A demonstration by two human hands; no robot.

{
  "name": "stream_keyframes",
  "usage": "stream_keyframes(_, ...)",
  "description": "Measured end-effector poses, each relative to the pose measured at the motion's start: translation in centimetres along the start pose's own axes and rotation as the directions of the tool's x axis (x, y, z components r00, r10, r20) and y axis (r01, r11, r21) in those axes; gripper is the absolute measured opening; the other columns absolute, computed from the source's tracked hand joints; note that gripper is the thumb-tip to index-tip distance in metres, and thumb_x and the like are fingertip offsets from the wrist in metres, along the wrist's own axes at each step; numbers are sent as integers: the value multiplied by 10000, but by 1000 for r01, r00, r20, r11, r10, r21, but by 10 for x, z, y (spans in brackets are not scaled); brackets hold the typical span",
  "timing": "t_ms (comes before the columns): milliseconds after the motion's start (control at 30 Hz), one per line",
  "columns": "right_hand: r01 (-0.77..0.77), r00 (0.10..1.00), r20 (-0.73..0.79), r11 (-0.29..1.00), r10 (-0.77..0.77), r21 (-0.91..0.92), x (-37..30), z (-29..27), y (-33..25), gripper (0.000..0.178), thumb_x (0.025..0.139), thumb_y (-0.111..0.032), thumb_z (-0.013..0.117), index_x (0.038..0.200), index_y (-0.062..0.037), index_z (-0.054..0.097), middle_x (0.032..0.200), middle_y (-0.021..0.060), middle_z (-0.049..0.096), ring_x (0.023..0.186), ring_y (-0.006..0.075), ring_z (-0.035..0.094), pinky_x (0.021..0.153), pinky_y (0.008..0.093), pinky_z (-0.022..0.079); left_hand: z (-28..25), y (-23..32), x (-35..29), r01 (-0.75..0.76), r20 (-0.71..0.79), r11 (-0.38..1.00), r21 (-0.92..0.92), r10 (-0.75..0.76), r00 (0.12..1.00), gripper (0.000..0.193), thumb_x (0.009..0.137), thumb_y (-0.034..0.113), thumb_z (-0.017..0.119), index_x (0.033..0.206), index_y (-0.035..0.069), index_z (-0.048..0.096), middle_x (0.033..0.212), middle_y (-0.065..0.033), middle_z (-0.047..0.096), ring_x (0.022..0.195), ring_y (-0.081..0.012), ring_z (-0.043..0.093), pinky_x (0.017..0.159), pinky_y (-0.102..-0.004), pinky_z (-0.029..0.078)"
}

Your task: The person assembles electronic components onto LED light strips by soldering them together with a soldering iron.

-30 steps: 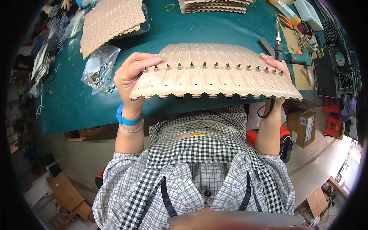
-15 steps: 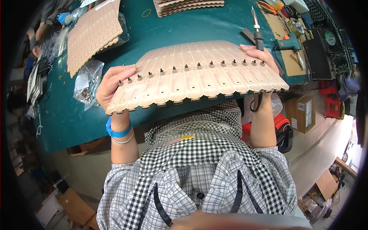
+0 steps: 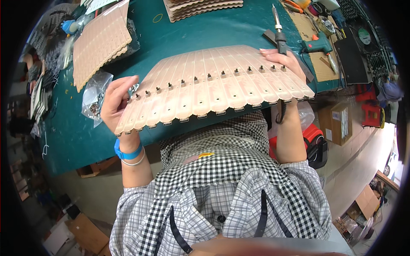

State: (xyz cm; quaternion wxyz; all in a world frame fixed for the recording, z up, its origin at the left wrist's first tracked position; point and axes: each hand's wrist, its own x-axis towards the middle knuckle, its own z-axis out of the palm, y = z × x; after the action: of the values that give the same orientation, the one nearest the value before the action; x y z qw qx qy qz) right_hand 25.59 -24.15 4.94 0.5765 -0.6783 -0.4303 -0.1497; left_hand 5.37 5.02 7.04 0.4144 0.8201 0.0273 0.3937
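A wide beige-pink panel of joined strips [image 3: 205, 96], scalloped along its near edge, is held tilted above the bench's front edge. Small black-levered switches [image 3: 209, 76] stand in a row across it. At its left end is my left hand [image 3: 114, 100], curled round the edge with its fingertips raised off the top face; the thumb's grip is partly hidden. My right hand [image 3: 290, 66] grips the panel's right end. That same hand also holds a soldering iron [image 3: 279, 40], black handle between the fingers, metal tip pointing up and away; its cord hangs below the wrist.
Similar panels lie stacked on the green bench [image 3: 149, 38] at far left [image 3: 102, 40] and far centre [image 3: 200, 9]. A clear bag of small metal parts [image 3: 95, 99] lies beside my left hand. Right of the iron are a green glue gun [image 3: 318, 44] and a black box [image 3: 352, 59].
My left fingers have lifted off the panel's top face and moved left. The panel has shifted slightly left, its left end lower. My right hand keeps hold of panel and iron.
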Motion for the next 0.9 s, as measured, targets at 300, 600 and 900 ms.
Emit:
stream_keyframes(300, -82, 996, 43, 997, 82, -1, -2, -1, -4, 491, 881, -387, 561, 1015, 79, 637, 1021, 244, 642, 981, 349, 649, 905, 448, 506, -36, 57, 11, -230, -26, 967, 107, 234, 972, 726, 541, 306, 924, 1125, -36, 660, 823, -34, 584, 612, -82, 429, 526, -200, 304)
stream_keyframes(600, 38, 999, 10, 997, -39, 61, -5, -1, 0, 348, 821, -240, 619, 982, 66, 654, 957, 234, 661, 889, 316, 664, 795, 362, 517, -17, 105, 52, -411, 390, 855, 316, 278, 878, 582, 458, 226, 898, 972, 20, 721, 823, -105, 643, 701, -212, 603, 590, -295, 473)
stream_keyframes(900, 68, 997, 31, 994, -70, 84, -3, 4, -1, 396, 831, -279, 632, 1016, 71, 640, 984, 243, 642, 923, 326, 661, 819, 381, 519, -8, 110, 47, -408, 486, 789, 460, 161, 859, 453, 492, 10, 785, 935, 65, 707, 862, -67, 669, 689, -232, 600, 574, -322, 476)
